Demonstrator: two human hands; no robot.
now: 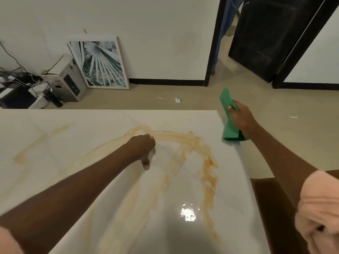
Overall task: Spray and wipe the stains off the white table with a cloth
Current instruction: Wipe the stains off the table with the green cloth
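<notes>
Stained white table [55, 136] in a pale-walled room, 2 hands over it.

Head view: orange-brown stains [207, 162] loop across the glossy top, with a light glare near. The left hand [144, 146] rests on the stained middle, fingers curled, thumb down; whether it holds anything I cannot tell. The right hand [242, 119] grips a green cloth [229, 125] at the far right edge. A framed palm print [100, 64] leans on the far wall beside a grey box [70, 79] and cables; black door frames stand far right.

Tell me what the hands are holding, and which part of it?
The right hand grips a green cloth around its middle, both ends hanging free. The left hand rests on the stained white table, holding nothing visible.
</notes>
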